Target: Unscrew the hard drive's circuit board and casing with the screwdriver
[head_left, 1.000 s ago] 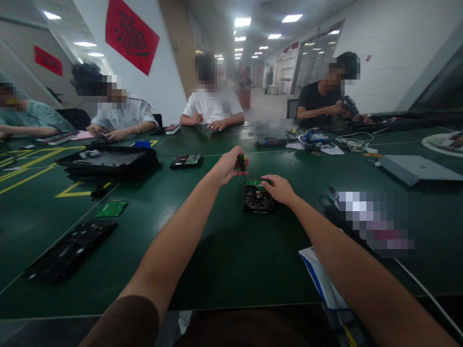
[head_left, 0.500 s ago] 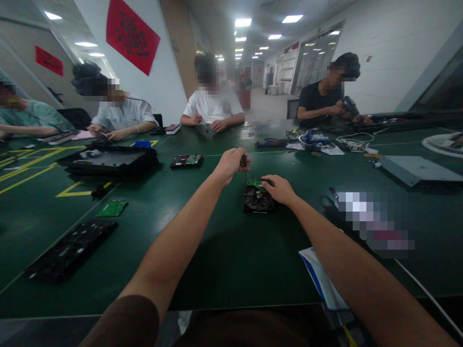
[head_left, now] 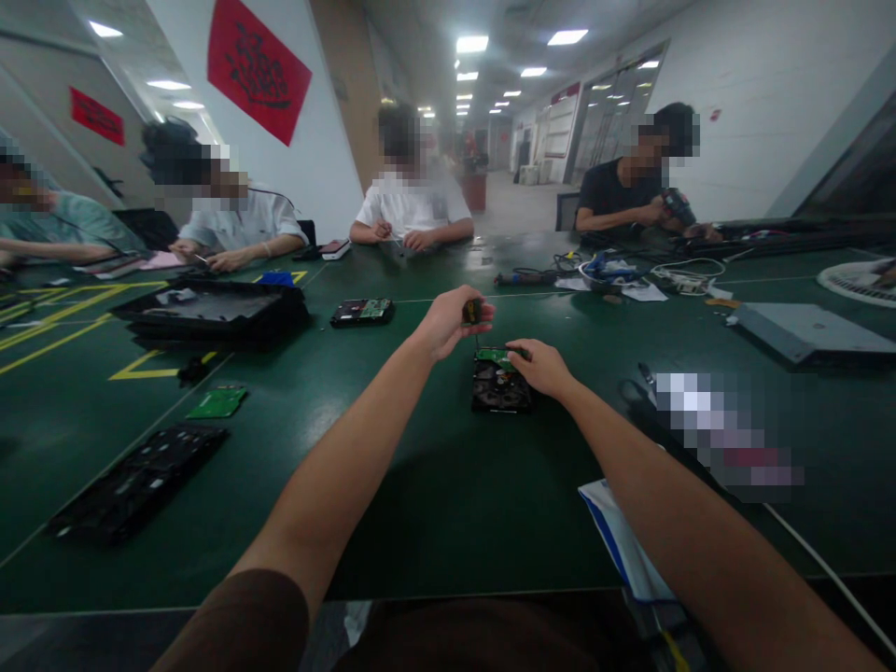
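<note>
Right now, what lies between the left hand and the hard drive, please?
The head view shows a screwdriver shaft pointing from the left hand toward the hard drive.

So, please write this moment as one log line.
left hand: holds screwdriver at hard drive | right hand: touches it | left side: green circuit board

Free to pass over the flat dark green tabletop (head_left: 420, 541), between both bare forearms (head_left: 350, 439), up to the black-and-green rectangular hard drive (head_left: 500, 390); blocked at the far edge by the left hand (head_left: 449, 322) and dark-handled screwdriver (head_left: 473, 313), at the right edge by the right hand (head_left: 542, 366).
</note>
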Action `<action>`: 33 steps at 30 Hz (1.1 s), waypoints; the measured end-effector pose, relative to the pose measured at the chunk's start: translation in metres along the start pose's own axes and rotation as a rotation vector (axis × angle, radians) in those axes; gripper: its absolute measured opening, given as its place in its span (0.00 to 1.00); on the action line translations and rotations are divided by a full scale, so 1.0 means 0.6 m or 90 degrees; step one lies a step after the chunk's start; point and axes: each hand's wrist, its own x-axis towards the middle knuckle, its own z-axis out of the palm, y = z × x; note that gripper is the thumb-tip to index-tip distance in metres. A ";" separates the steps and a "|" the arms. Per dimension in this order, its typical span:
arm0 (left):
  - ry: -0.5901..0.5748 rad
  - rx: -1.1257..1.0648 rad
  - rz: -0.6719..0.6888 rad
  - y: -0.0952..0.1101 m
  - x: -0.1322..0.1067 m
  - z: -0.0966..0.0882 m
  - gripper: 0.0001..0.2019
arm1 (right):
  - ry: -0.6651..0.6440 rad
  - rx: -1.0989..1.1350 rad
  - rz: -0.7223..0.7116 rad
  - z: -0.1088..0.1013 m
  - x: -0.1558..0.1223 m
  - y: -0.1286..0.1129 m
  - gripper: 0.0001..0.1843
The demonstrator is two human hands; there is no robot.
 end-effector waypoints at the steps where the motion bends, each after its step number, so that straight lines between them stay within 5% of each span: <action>1: 0.014 0.014 0.003 0.000 0.001 -0.002 0.09 | -0.001 0.000 0.001 -0.001 0.000 0.000 0.17; 6: 0.043 0.076 0.019 0.004 0.001 -0.006 0.10 | -0.007 -0.007 0.016 -0.002 -0.001 -0.002 0.17; 13: 0.021 -0.010 0.003 0.004 -0.001 0.001 0.05 | -0.004 0.010 0.021 -0.002 0.000 -0.002 0.18; 25: 0.048 0.071 0.013 0.012 -0.004 -0.005 0.07 | 0.032 0.167 0.122 0.002 0.003 0.006 0.28; 33: 0.065 0.113 0.064 0.001 0.005 -0.006 0.06 | 0.015 0.081 0.070 0.001 0.003 0.008 0.22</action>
